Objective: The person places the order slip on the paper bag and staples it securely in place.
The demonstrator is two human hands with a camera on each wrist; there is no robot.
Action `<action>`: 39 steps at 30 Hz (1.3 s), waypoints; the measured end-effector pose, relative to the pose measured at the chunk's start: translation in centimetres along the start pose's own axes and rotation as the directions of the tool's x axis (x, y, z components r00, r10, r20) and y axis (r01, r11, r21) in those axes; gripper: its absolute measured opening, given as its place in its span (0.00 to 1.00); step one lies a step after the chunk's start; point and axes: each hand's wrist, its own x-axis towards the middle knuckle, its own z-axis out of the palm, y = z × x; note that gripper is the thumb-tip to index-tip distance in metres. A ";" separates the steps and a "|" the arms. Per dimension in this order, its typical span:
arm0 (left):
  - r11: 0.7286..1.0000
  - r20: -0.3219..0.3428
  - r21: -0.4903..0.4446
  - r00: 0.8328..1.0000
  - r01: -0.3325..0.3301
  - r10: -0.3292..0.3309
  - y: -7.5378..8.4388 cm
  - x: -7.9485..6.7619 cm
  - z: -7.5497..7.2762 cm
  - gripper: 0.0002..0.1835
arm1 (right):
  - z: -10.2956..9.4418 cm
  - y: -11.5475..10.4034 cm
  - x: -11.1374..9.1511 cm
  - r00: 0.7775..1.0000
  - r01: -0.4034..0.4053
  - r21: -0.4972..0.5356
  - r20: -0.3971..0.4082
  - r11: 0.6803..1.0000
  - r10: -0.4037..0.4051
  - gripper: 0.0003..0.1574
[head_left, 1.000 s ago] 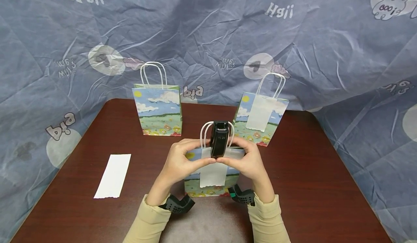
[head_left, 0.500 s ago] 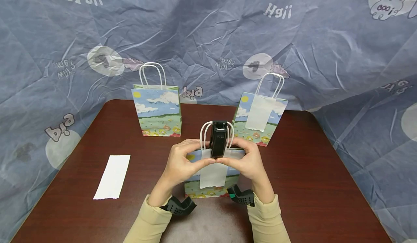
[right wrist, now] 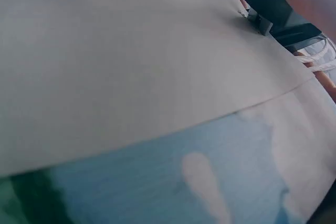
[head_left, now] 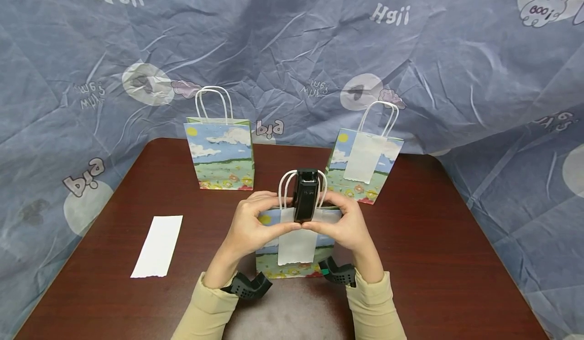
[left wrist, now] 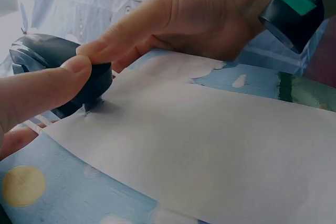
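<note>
In the head view, a black stapler (head_left: 305,198) stands at the top edge of the nearest paper gift bag (head_left: 269,266), between its white handles. My left hand (head_left: 248,226) grips it from one side and my right hand (head_left: 349,223) from the other. Both thumbs meet on the stapler, while the other fingers reach behind the bag and are partly hidden. A white paper strip (head_left: 296,251) lies against the bag's front. Up close in the left wrist view, the stapler's nose (left wrist: 94,100) sits on the strip's top end.
Two similar gift bags stand at the back: a left one (head_left: 221,155) with a bare front and a right one (head_left: 337,178) bearing a white strip (head_left: 365,157). Another white strip (head_left: 157,246) lies flat on the brown table (head_left: 433,259) at left. A blue printed cloth (head_left: 283,51) hangs behind.
The front bag, with its strip and the stapler, has shifted very slightly left. Both hands keep the same grip.
</note>
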 end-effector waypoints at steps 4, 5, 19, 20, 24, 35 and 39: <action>1.000 0.004 0.007 1.000 0.012 -0.012 0.0 0.0 0.0 0.24 | -0.3 0.0 -0.1 1.000 -0.001 -0.014 0.013 1.000 0.001 0.31; 1.000 0.006 0.009 1.000 0.018 -0.018 0.1 0.0 0.0 0.26 | -0.3 0.0 -0.1 1.000 -0.001 -0.019 0.014 1.000 0.001 0.32; 0.996 0.067 0.026 0.994 0.089 -0.091 -0.3 -0.1 -0.1 0.32 | -0.5 -0.1 -0.2 0.999 0.013 0.009 -0.039 1.000 -0.012 0.36; 0.995 0.061 0.050 0.994 0.088 -0.091 -0.4 -0.2 -0.1 0.31 | -0.6 -0.2 -0.2 0.999 0.018 0.010 -0.042 1.000 -0.018 0.36; 0.991 0.048 0.102 0.994 0.089 -0.094 -0.4 -0.2 -0.1 0.32 | -0.5 -0.2 0.0 0.996 0.073 0.043 -0.048 0.996 -0.071 0.39; 0.960 0.081 0.238 0.982 0.148 -0.171 -0.1 -0.1 -0.4 0.39 | -0.3 -0.2 0.4 0.976 0.216 0.103 -0.061 0.971 -0.210 0.49; 0.953 0.056 0.252 0.980 0.169 -0.189 -0.2 -0.1 -0.3 0.41 | -0.3 -0.3 0.4 0.976 0.212 0.113 -0.079 0.971 -0.204 0.43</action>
